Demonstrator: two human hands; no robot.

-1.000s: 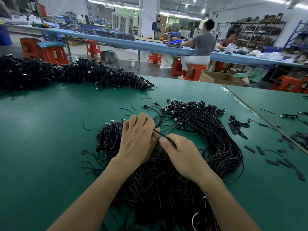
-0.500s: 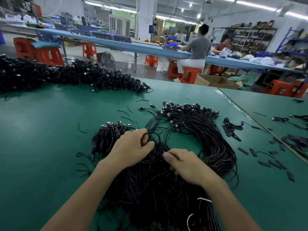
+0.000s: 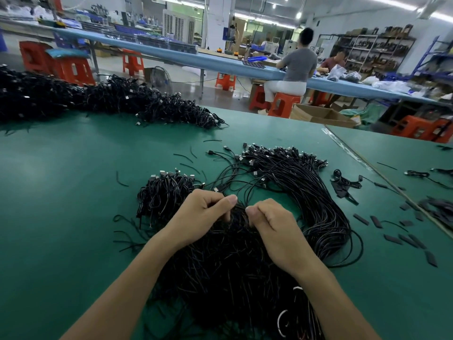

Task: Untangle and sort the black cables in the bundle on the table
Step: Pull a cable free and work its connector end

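Note:
A big bundle of thin black cables (image 3: 228, 261) lies on the green table (image 3: 61, 192) right in front of me. An arc of cables (image 3: 316, 204) with plug ends curves off to its right, and a smaller bunch (image 3: 166, 192) lies to its left. My left hand (image 3: 198, 217) and my right hand (image 3: 274, 227) sit close together on top of the bundle's far part. Both have curled fingers and pinch cable strands between thumb and fingers. A loose loop (image 3: 245, 190) rises just beyond my thumbs.
A long heap of black cables (image 3: 110, 99) runs along the table's far left. Short black strips (image 3: 402, 239) and small cable bits lie at the right, near a seam (image 3: 382, 173) between tables. Beyond the table, people sit on orange stools (image 3: 282, 104) at a blue bench.
My hands have come closer together, thumbs nearly meeting, and now both pinch strands at the bundle's top. The view has shifted slightly.

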